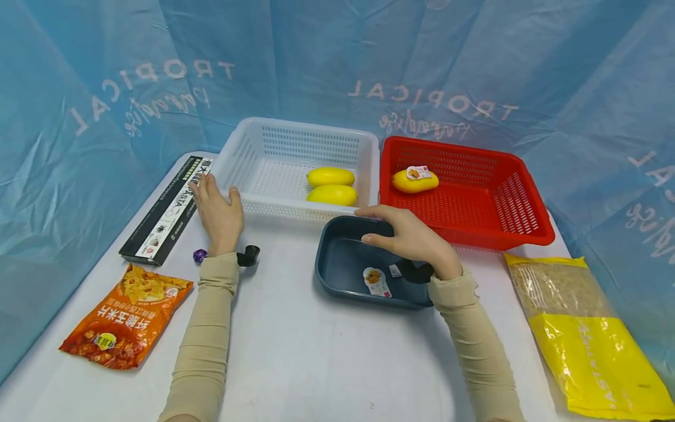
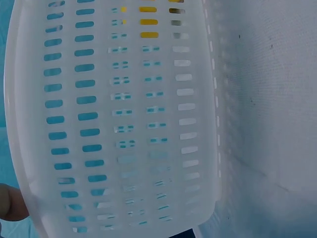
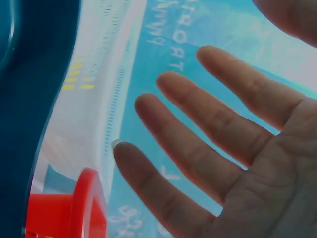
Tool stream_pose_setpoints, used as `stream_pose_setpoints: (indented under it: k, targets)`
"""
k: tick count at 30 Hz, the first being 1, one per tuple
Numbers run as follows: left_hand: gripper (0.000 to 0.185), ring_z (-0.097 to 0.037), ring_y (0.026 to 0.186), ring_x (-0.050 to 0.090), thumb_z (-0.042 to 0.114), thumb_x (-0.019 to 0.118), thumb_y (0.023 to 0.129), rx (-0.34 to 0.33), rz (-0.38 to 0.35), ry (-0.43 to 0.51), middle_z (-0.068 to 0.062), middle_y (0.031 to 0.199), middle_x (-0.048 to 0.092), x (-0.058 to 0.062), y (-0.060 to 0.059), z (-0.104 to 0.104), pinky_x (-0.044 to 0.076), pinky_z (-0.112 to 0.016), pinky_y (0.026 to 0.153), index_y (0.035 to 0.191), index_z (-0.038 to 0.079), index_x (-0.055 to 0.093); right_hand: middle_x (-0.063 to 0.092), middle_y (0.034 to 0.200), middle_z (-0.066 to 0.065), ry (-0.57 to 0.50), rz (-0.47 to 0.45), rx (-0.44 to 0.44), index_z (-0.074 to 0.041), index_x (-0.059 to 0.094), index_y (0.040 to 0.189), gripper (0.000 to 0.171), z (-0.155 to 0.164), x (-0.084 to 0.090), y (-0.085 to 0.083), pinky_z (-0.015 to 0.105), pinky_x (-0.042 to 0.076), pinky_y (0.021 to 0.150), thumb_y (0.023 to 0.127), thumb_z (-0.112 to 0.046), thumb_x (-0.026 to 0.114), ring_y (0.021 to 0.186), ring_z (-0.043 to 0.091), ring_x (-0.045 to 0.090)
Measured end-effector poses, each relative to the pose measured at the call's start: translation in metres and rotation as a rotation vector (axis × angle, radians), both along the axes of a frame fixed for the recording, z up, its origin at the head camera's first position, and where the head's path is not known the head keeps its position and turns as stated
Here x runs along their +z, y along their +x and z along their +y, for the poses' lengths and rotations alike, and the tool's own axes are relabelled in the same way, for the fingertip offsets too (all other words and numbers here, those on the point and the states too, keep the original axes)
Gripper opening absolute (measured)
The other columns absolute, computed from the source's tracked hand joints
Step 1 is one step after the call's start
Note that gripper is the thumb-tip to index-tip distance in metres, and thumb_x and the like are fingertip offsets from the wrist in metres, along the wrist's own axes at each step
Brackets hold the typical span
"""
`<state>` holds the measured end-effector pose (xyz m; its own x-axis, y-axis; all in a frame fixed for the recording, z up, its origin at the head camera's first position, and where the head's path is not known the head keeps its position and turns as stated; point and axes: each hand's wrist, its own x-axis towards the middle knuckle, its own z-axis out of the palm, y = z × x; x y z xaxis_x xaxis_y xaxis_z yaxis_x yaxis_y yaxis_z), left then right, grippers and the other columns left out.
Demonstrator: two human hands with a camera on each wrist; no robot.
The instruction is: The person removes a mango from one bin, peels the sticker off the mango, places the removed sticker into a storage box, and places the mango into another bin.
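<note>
My left hand (image 1: 220,218) is beside the near left corner of the white basket (image 1: 239,153), fingers extended over the black pasta box (image 1: 163,211). In the left wrist view its thumb tip (image 2: 12,202) shows past the rim of the white basket (image 2: 168,119). My right hand (image 1: 403,234) hovers over the right part of a dark blue tray (image 1: 337,264), holding nothing. The right wrist view shows its fingers (image 3: 218,116) spread and slightly bent. Inside the tray lies a white label sticker (image 1: 377,282) with a food picture.
Two yellow mangoes (image 1: 331,195) lie in the white basket. Another mango (image 1: 408,184) with a label sits in the red basket (image 1: 490,225). An orange chip bag (image 1: 126,319) and a purple wrapped candy (image 1: 200,256) lie at left, a yellow pasta bag (image 1: 596,351) at right.
</note>
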<state>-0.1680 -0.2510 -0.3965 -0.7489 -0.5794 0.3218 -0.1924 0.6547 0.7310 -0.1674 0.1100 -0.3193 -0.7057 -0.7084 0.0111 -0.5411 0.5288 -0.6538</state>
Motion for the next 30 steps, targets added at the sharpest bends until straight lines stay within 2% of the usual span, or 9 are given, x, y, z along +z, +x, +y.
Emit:
stream_pose_setpoints:
  k: [9, 14, 17, 20, 25, 30]
  targets:
    - [0.050, -0.040, 0.150, 0.006, 0.018, 0.049, 0.098, -0.053, 0.037, -0.097, -0.024, 0.153, 0.033, 0.011, 0.003, 0.013, 0.002, -0.050, 0.123, 0.142, -0.005, 0.043, 0.055, 0.139, 0.002, -0.060, 0.039, -0.071, -0.018, 0.052, 0.138, 0.053, 0.015, -0.001, 0.018, 0.051, 0.040, 0.109, 0.089, -0.029, 0.069, 0.128, 0.021, 0.050]
    - [0.042, -0.041, 0.147, 0.021, 0.015, 0.049, 0.098, -0.117, 0.078, -0.104, -0.024, 0.146, 0.044, 0.016, 0.006, 0.025, 0.011, -0.049, 0.123, 0.136, -0.003, 0.052, 0.054, 0.140, 0.001, -0.088, 0.027, -0.101, -0.018, 0.051, 0.139, 0.056, 0.021, -0.006, 0.021, 0.053, 0.040, 0.109, 0.088, -0.030, 0.069, 0.128, 0.021, 0.051]
    - [0.038, -0.041, 0.140, 0.036, 0.016, 0.050, 0.098, -0.186, 0.085, -0.107, -0.023, 0.140, 0.052, 0.020, 0.010, 0.033, 0.027, -0.050, 0.118, 0.132, 0.000, 0.056, 0.055, 0.140, 0.001, -0.096, 0.027, -0.106, -0.019, 0.052, 0.139, 0.055, 0.024, -0.008, 0.021, 0.052, 0.041, 0.108, 0.088, -0.030, 0.069, 0.127, 0.020, 0.051]
    - [0.036, -0.039, 0.134, 0.045, 0.017, 0.049, 0.098, -0.271, 0.070, -0.131, -0.021, 0.135, 0.056, 0.024, 0.015, 0.044, 0.036, -0.051, 0.111, 0.130, 0.003, 0.059, 0.054, 0.140, 0.002, -0.096, 0.023, -0.111, -0.019, 0.051, 0.140, 0.055, 0.028, -0.011, 0.019, 0.052, 0.041, 0.108, 0.088, -0.031, 0.069, 0.127, 0.023, 0.051]
    - [0.036, -0.037, 0.133, 0.047, 0.018, 0.050, 0.099, -0.435, 0.031, -0.193, -0.019, 0.136, 0.057, 0.030, 0.025, 0.072, 0.038, -0.052, 0.110, 0.131, 0.006, 0.059, 0.053, 0.142, 0.006, -0.087, 0.010, -0.187, -0.019, 0.051, 0.141, 0.057, 0.039, -0.014, 0.016, 0.053, 0.041, 0.107, 0.088, -0.033, 0.069, 0.127, 0.029, 0.050]
    - [0.040, -0.034, 0.130, 0.050, 0.022, 0.050, 0.100, -0.622, -0.044, -0.249, -0.015, 0.138, 0.056, 0.034, 0.035, 0.102, 0.042, -0.050, 0.107, 0.138, 0.008, 0.053, 0.051, 0.144, 0.008, -0.094, 0.000, -0.285, -0.018, 0.049, 0.142, 0.057, 0.054, -0.017, 0.012, 0.055, 0.039, 0.107, 0.090, -0.034, 0.067, 0.127, 0.033, 0.049]
